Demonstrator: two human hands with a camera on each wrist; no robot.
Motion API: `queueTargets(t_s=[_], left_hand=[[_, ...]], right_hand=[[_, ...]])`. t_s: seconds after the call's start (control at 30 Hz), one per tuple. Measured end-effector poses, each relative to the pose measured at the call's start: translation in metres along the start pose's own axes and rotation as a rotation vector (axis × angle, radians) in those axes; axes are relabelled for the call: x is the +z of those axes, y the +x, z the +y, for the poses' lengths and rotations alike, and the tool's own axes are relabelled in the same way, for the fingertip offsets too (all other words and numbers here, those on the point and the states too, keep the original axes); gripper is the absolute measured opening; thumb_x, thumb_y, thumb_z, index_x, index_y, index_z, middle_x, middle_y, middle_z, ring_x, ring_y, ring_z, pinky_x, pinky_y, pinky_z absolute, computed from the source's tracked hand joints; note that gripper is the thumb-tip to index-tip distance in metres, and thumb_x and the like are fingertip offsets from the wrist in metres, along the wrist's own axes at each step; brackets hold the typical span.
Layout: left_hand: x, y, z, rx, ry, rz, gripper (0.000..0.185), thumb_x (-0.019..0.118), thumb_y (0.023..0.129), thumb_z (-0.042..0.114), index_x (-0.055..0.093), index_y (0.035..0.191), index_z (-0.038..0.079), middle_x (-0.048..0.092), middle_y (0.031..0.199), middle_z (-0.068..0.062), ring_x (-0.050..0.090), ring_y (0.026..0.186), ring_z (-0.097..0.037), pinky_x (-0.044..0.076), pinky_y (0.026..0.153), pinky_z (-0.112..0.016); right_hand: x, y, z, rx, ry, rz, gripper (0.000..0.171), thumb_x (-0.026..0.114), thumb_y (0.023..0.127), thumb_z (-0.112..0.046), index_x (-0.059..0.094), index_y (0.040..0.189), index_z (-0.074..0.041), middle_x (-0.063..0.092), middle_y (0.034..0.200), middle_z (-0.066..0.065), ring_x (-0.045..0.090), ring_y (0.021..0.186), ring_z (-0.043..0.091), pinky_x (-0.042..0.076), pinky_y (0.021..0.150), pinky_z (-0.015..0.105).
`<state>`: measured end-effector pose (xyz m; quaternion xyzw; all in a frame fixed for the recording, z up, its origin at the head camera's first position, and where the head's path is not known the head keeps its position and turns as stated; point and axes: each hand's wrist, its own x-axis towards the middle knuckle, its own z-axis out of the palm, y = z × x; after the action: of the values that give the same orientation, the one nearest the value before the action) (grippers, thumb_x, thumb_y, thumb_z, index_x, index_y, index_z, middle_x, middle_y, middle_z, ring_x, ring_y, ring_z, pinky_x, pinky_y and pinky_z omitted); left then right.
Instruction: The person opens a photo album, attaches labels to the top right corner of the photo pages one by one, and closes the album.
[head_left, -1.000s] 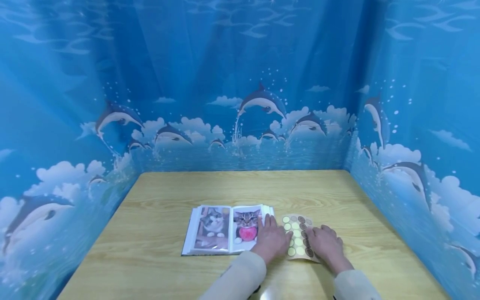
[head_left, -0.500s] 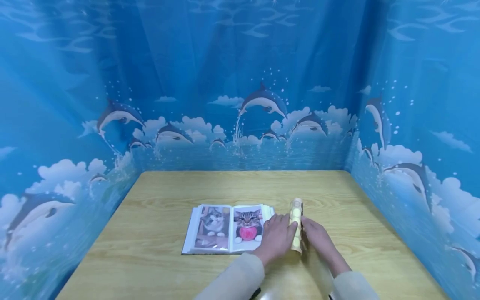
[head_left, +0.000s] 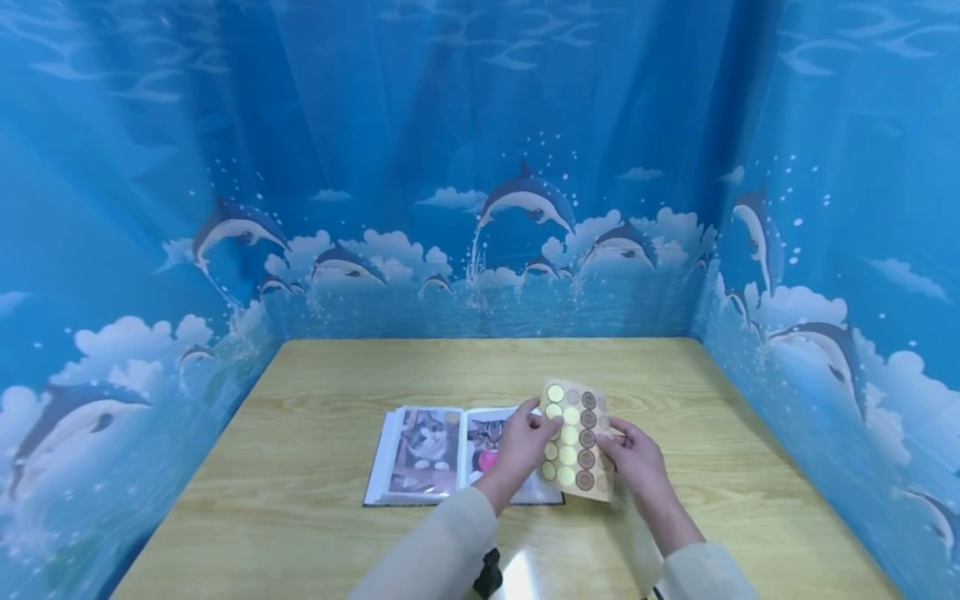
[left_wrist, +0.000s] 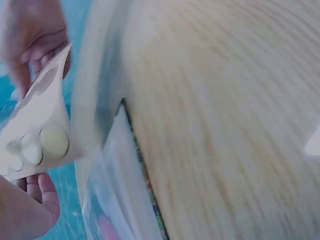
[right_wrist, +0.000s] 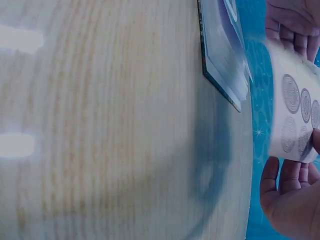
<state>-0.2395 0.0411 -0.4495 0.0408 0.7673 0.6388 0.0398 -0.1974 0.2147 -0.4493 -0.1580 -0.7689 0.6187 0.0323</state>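
A tan sticker sheet with rows of round yellow and brown stickers is held up off the table between both hands. My left hand pinches its left edge, thumb on the front. At the right edge my right hand pinches it, thumb in front and fingers behind. Round stickers show on the sheet in the left wrist view and on the sheet in the right wrist view. An open photo album with cat pictures lies beneath and left of the left hand, which partly hides its right page.
The wooden table reaches back to a blue curtain printed with dolphins, which also runs along both sides. Something small and black shows by the left sleeve.
The sheet lay on the table, then was curled upward between the hands. Now it is lifted and flatter, tilted toward me, further left and over the album's right edge.
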Motion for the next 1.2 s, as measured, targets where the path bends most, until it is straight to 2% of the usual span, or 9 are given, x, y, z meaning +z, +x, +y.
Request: queueTargets(t_s=[0.1,0.33,0.43,0.6,0.73,0.83,1.0,1.1,1.2], left_hand=[[-0.007,0.004,0.004,-0.058,-0.053,0.04,0.057,0.072,0.09,0.027,0.054,0.138,0.001,0.062,0.084,0.0,0.056,0.074,-0.012,0.051,0.067,-0.027],[-0.012,0.0,0.003,-0.201,-0.176,-0.073,0.027,0.068,0.092,0.027,0.071,0.106,0.004,0.07,0.085,-0.003,0.063,0.077,-0.016,0.053,0.077,-0.032],[-0.012,-0.002,0.001,-0.21,-0.159,-0.085,0.023,0.066,0.094,0.028,0.071,0.098,0.006,0.07,0.083,-0.003,0.063,0.077,-0.016,0.052,0.076,-0.032],[-0.013,-0.002,-0.001,-0.204,-0.126,-0.099,0.023,0.065,0.094,0.031,0.071,0.096,0.009,0.069,0.085,-0.002,0.061,0.082,-0.017,0.05,0.083,-0.038],[-0.015,-0.003,-0.002,-0.178,-0.129,-0.136,0.026,0.064,0.094,0.032,0.072,0.101,0.008,0.071,0.088,-0.002,0.063,0.087,-0.018,0.048,0.092,-0.046],[-0.017,-0.005,-0.003,-0.169,-0.122,-0.167,0.029,0.064,0.094,0.034,0.072,0.105,0.009,0.071,0.09,-0.002,0.064,0.091,-0.019,0.047,0.097,-0.051],[-0.019,-0.007,-0.004,-0.161,-0.128,-0.23,0.033,0.064,0.094,0.038,0.072,0.108,0.009,0.07,0.094,-0.002,0.062,0.097,-0.02,0.044,0.1,-0.053],[-0.018,-0.006,-0.006,-0.14,-0.158,-0.264,0.033,0.063,0.095,0.036,0.072,0.106,0.007,0.07,0.094,-0.003,0.062,0.096,-0.019,0.044,0.099,-0.051],[-0.018,-0.005,-0.007,-0.123,-0.174,-0.292,0.032,0.062,0.096,0.034,0.073,0.104,0.005,0.07,0.092,-0.003,0.062,0.094,-0.018,0.045,0.098,-0.047]], right_hand=[[0.001,0.0,0.002,0.008,0.006,-0.011,0.057,0.068,0.092,-0.01,0.046,0.143,0.003,0.06,0.097,0.006,0.057,0.079,0.013,0.052,0.066,0.022],[0.003,0.0,0.004,-0.023,-0.028,-0.012,0.054,0.068,0.091,-0.006,0.048,0.14,0.005,0.059,0.096,0.007,0.055,0.081,0.014,0.052,0.066,0.02],[0.003,-0.001,0.004,-0.068,-0.123,-0.005,0.06,0.068,0.093,-0.013,0.043,0.144,0.004,0.06,0.111,0.018,0.062,0.093,0.027,0.056,0.078,0.029],[0.005,-0.005,-0.001,-0.301,-0.403,0.057,0.058,0.067,0.095,-0.027,0.046,0.145,-0.004,0.045,0.142,0.024,0.049,0.125,0.043,0.044,0.1,0.059],[0.017,-0.007,-0.011,-0.544,-0.533,0.095,0.037,0.069,0.094,-0.024,0.066,0.126,-0.007,0.059,0.128,0.017,0.054,0.118,0.039,0.041,0.1,0.062],[0.025,-0.009,-0.016,-0.641,-0.615,0.105,0.029,0.072,0.092,-0.025,0.072,0.116,-0.008,0.067,0.117,0.014,0.059,0.111,0.037,0.04,0.099,0.062],[0.031,-0.012,-0.019,-0.562,-0.62,0.084,0.03,0.071,0.092,-0.031,0.073,0.113,-0.009,0.069,0.113,0.011,0.062,0.109,0.035,0.041,0.1,0.06],[0.03,-0.014,-0.02,-0.45,-0.534,0.054,0.032,0.071,0.093,-0.032,0.073,0.114,-0.009,0.069,0.114,0.01,0.061,0.111,0.033,0.046,0.098,0.055],[0.029,-0.015,-0.022,-0.343,-0.431,0.031,0.03,0.071,0.092,-0.031,0.073,0.113,-0.009,0.069,0.111,0.008,0.063,0.102,0.028,0.054,0.086,0.045]])
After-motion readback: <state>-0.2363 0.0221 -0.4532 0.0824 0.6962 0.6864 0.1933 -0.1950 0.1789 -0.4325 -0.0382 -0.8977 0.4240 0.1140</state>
